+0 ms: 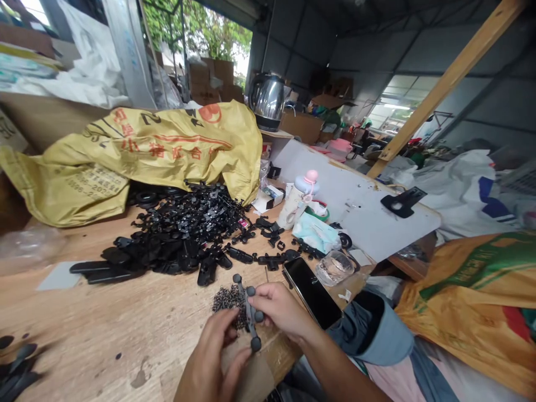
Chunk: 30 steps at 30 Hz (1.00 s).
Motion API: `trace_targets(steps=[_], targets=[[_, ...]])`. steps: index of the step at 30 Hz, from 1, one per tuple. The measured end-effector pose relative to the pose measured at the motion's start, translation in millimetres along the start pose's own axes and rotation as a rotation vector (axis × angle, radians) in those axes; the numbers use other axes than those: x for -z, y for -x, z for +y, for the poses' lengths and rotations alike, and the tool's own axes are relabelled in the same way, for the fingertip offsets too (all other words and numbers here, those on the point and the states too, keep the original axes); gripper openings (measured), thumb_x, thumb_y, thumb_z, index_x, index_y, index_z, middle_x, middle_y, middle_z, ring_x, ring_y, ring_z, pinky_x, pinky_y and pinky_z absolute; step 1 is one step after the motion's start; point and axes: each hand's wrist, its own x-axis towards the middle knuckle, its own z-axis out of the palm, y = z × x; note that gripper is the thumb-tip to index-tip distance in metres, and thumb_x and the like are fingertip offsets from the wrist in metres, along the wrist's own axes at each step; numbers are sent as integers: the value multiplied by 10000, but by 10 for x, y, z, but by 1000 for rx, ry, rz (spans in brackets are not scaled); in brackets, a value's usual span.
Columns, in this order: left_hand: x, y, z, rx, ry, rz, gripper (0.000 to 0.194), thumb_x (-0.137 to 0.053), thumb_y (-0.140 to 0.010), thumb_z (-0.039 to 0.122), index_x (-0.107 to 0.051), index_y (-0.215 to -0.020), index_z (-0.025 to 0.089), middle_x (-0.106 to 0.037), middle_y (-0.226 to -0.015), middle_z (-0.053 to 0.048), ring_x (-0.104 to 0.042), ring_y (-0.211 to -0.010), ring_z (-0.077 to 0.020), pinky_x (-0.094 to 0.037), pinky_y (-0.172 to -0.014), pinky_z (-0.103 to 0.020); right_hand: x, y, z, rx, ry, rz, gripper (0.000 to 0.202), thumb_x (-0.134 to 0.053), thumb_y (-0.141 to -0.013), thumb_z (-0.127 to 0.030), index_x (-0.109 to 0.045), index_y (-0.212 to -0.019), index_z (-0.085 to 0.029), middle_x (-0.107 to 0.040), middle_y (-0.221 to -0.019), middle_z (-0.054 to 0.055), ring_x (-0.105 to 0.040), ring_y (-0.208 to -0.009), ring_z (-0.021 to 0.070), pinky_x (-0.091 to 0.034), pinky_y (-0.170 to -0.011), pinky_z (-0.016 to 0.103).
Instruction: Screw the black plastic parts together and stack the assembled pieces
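A black plastic part with several round pads [249, 318] is held by my right hand [281, 308], thumb and forefinger pinched on its right side. My left hand [211, 354] is just left of the part. Its fingers are curved, with a gap between thumb and forefinger; whether something tiny sits among the curled fingers is hidden. Beneath and behind the part lies a small pile of tiny black pieces [224, 298] on the wooden table [96, 335]. Past my hands is a large heap of black plastic parts [188, 223].
A phone [313, 293] lies right of my right hand, near a clear plastic cup [335, 268] and a bottle with a pink top [295, 204]. A yellow woven sack [167, 148] lies behind the heap. More black parts [19, 368] are at the lower left.
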Motion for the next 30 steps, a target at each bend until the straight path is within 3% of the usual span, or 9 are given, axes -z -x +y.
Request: trace_targets(steps=[3,5,8,14,22,25,30], targets=[[30,-144,101,410,380,-3,333,-597,-738,286,-558,-1053,185,-638,-967,-89,-618,-784,-169,-504,-773,-304,99,8,-43,-24,14,-23,249,-599,-642,-342,-516,-516,-143,-478,-437,-50,-378,-375,37,-256,-366,162],[38,-255,152,648,687,-37,294,-598,-741,247,-570,-1020,158,-641,-990,-94,-619,-811,-157,-492,-810,-292,133,11,-79,-55,16,-48,245,-604,-636,-350,-522,-530,-144,-464,-425,-57,-362,-358,35,-242,-356,163],[16,-365,220,871,1039,-109,195,-591,-749,177,-609,-936,124,-666,-940,-105,-634,-832,-156,-482,-838,-288,137,28,-126,-76,9,-88,256,-613,-628,-371,-529,-551,-141,-457,-419,-62,-347,-345,31,-243,-356,164],[-37,-380,279,871,1195,-42,25,-617,-738,141,-615,-762,146,-672,-754,-43,-641,-710,-118,-518,-725,-247,75,82,-167,-77,2,-123,294,-629,-614,-409,-553,-575,-127,-491,-456,-45,-344,-370,30,-234,-377,168],[-19,-381,191,946,1200,-25,101,-583,-769,199,-616,-773,104,-665,-729,-77,-644,-660,-133,-527,-665,-253,71,54,-113,-98,27,-145,292,-627,-644,-414,-545,-602,-137,-448,-462,-60,-332,-393,42,-218,-388,177],[-2,-366,187,1011,1204,-58,191,-571,-778,280,-613,-818,98,-664,-741,-74,-646,-666,-139,-530,-665,-265,127,81,-211,56,235,-218,214,-562,-739,-335,-581,-670,-133,-476,-540,-43,-375,-459,61,-276,-443,186],[61,-331,209,1095,1227,-246,235,-597,-747,361,-577,-776,128,-663,-707,-56,-643,-605,-137,-526,-583,-252,191,167,-547,739,1231,-301,155,-472,-844,-166,-626,-850,-156,-574,-788,43,-477,-742,147,-359,-665,268]])
